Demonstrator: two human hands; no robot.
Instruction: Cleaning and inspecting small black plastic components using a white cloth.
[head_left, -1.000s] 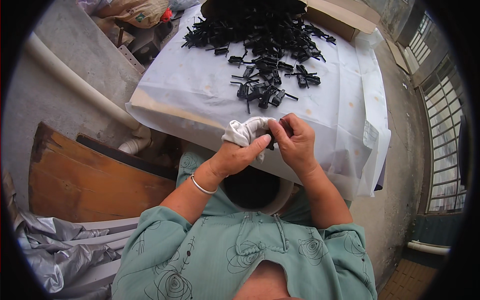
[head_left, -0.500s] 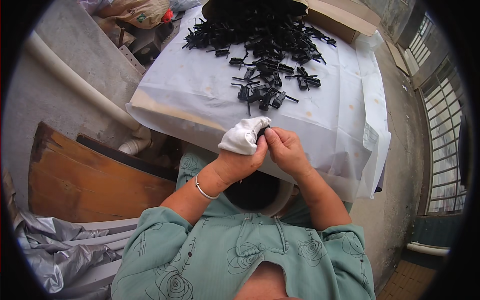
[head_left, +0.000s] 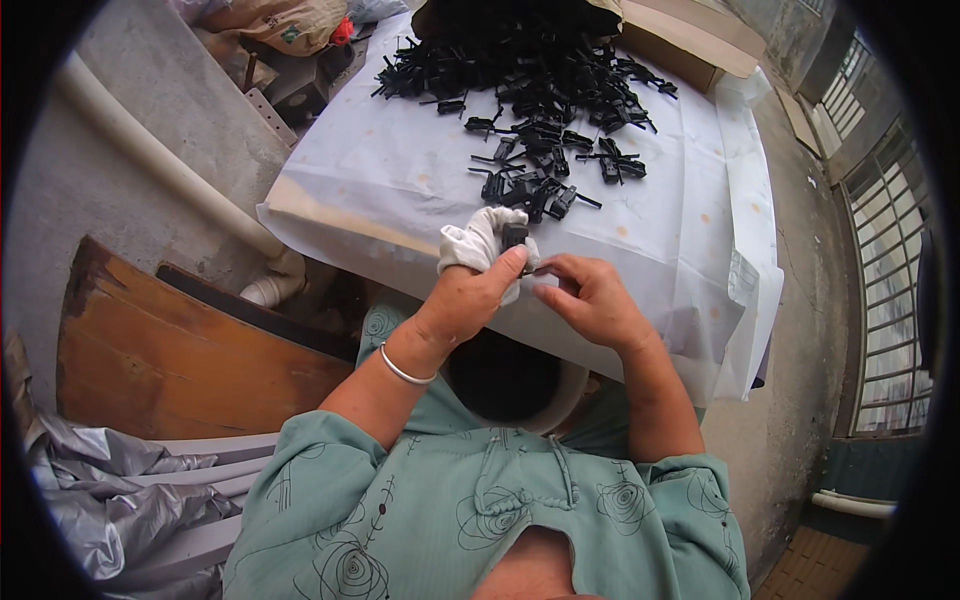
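Note:
My left hand (head_left: 470, 300) is closed round a small black plastic part (head_left: 514, 236), its thumb pressed on the lower end. A white cloth (head_left: 470, 245) wraps over that hand's fingers, behind the part. Just to the right, my right hand (head_left: 598, 300) has its fingers curled in, with the fingertips at the part's lower end. Whatever lies between its fingertips is too small to make out. Beyond both hands, several similar black parts (head_left: 540, 190) with thin stalks lie loose on the table.
A white sheet (head_left: 660, 215) covers the table. A large heap of black parts (head_left: 520, 70) spreads from the far side, beside a cardboard box (head_left: 680, 40). Below my hands, between my knees, stands a bucket (head_left: 570, 395) with a dark inside. An orange-brown wooden board (head_left: 190, 350) leans at left.
My left hand has turned, so the black part now shows upright against the cloth. My right hand has shifted slightly right and down, its fingers less tightly bunched.

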